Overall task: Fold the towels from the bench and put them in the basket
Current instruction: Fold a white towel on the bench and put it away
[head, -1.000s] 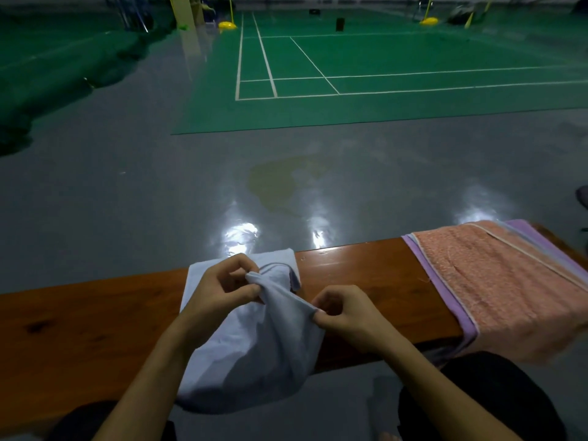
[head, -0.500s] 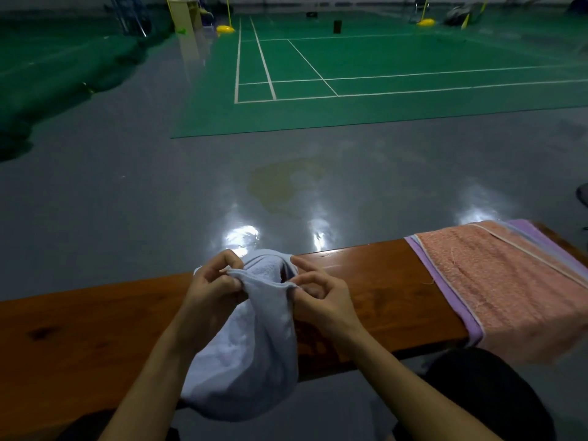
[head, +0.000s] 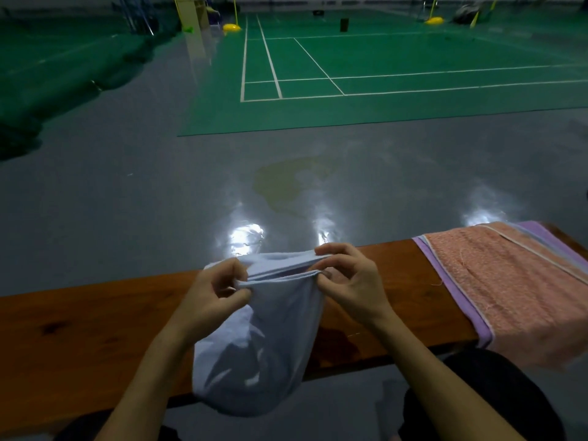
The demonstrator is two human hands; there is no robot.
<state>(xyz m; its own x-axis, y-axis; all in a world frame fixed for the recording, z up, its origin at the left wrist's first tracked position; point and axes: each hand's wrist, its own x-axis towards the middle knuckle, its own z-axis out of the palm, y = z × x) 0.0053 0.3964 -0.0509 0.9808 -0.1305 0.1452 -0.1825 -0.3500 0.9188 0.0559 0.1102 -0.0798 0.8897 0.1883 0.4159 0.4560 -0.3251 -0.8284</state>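
Observation:
A pale blue towel [head: 257,342] hangs over the front edge of the wooden bench [head: 79,332], doubled over on itself. My left hand [head: 213,297] pinches its top edges at the left. My right hand [head: 346,278] pinches the same edges at the right, and the cloth is stretched between both hands just above the bench. A pink towel [head: 515,291] lies spread on a purple towel [head: 445,278] across the bench's right end. No basket is in view.
Beyond the bench lies a shiny grey floor [head: 159,192], then a green badminton court [head: 381,74] with white lines. My dark-clothed knees [head: 496,389] are below the bench's front edge.
My right hand has risen from the towel's lower right side to its top edge. Both hands have then moved apart, pulling the edges taut.

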